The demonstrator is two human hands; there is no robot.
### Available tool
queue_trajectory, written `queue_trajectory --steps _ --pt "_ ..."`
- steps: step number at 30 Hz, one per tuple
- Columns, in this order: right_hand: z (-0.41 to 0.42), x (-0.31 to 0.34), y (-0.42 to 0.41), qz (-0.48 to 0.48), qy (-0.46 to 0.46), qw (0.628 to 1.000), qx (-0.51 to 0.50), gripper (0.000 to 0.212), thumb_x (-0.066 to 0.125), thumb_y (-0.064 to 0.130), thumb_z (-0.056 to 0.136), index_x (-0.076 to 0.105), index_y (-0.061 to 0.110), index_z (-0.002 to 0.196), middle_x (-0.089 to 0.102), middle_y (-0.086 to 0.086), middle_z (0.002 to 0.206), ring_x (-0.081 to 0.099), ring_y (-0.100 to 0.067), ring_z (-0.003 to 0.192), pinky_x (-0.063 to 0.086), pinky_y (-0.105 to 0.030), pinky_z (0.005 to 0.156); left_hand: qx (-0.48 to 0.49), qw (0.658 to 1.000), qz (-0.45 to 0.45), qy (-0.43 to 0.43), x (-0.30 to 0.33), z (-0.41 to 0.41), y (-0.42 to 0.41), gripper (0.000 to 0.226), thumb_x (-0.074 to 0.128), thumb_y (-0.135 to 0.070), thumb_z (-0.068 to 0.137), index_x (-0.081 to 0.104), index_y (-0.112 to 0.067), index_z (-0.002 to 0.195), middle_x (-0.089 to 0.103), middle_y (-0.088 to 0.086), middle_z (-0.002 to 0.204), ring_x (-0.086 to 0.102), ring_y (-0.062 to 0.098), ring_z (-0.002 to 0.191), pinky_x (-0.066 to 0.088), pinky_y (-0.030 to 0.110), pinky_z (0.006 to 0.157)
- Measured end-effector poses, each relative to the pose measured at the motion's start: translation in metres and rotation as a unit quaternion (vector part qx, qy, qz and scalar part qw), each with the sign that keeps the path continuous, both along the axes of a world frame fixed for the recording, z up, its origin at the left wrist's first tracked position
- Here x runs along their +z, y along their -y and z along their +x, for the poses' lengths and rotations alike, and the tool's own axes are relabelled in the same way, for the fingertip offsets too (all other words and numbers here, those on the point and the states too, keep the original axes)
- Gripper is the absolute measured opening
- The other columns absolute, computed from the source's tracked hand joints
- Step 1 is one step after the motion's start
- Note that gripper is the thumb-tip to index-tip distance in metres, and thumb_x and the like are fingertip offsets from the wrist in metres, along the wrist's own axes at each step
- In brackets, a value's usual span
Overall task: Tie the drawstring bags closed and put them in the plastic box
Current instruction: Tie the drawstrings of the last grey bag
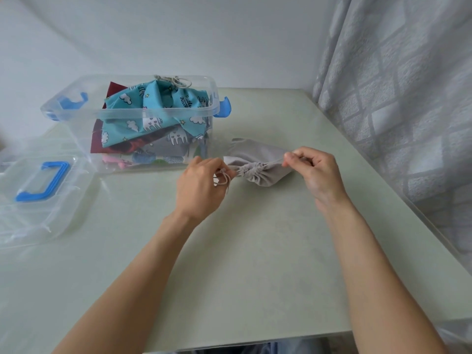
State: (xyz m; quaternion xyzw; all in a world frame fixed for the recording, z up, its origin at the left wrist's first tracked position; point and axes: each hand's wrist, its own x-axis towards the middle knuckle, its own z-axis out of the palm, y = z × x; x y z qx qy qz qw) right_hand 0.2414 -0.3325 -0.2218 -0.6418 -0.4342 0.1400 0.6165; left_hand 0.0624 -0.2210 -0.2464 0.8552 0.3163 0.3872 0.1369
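With your left hand (201, 182) pinching the cord ends (222, 178) and your right hand (310, 166) pinching the opposite cord, pull evenly outward to cinch the grey bag (258, 162) lying on the worktop (255, 251) beside the plastic box (132, 116).

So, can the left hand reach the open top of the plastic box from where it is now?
Probably yes. The left hand is beside the plastic box, whose lid lies off on the table. Nothing stands between them, but the hand now pinches the cord of the grey bag.
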Motion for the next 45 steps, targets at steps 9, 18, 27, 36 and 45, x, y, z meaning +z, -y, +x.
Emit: queue_trajectory --steps 9,18,27,36,45 --pt "0.012 0.002 0.005 -0.079 -0.026 0.997 -0.005 0.02 0.05 0.013 0.095 0.066 0.012 0.108 0.062 0.011 0.074 0.042 -0.001 0.052 0.033 -0.011 0.052 -0.079 0.956 -0.273 0.066 0.005 -0.012 -0.006 0.015 0.055 -0.024 0.092 0.065 -0.034 0.086 0.068 -0.007 0.08 0.055 0.005 0.072 0.04 0.021 0.067" --pt "-0.029 0.026 -0.013 -0.066 0.026 0.994 0.084 0.013 0.047 0.006 0.096 0.042 0.018 0.098 0.071 0.001 0.08 0.055 -0.016 0.041 0.031 -0.021 0.036 -0.155 0.823 -0.46 0.296 0.037 -0.032 -0.019 0.039 0.031 -0.029 0.102 0.067 -0.014 0.094 0.049 -0.003 0.075 0.045 0.008 0.066 0.043 0.017 0.061" --pt "-0.095 0.022 -0.07 -0.166 0.193 0.965 0.065 0.011 0.07 0.023 0.08 0.066 0.021 0.07 0.065 0.003 0.063 0.061 -0.016 0.064 0.05 -0.033 0.066 -0.1 0.904 -0.348 0.228 0.037 -0.055 -0.028 0.017 0.055 -0.025 0.093 0.069 -0.018 0.089 0.05 -0.002 0.06 0.048 0.003 0.053 0.043 0.016 0.053" --pt "-0.098 0.028 -0.053 -0.163 0.044 0.967 0.193 0.041 0.054 0.038 0.091 0.063 0.002 0.075 0.042 0.009 0.05 0.031 -0.003 0.042 0.025 -0.011 0.042 -0.156 0.833 -0.412 0.334 0.038 -0.05 -0.026 0.007 0.06 -0.015 0.089 0.066 -0.011 0.09 0.069 -0.005 0.073 0.062 0.004 0.066 0.049 0.015 0.065" --pt "-0.047 0.039 -0.027 -0.066 -0.108 0.986 0.107 0.016 0.058 0.015 0.091 0.066 0.011 0.077 0.034 0.007 0.05 0.022 -0.002 0.038 0.017 -0.013 0.036 -0.208 0.845 -0.444 0.214 0.018 -0.007 0.006 0.048 0.046 0.009 0.088 0.044 -0.014 0.131 0.065 0.008 0.109 0.062 0.008 0.092 0.05 0.019 0.085"
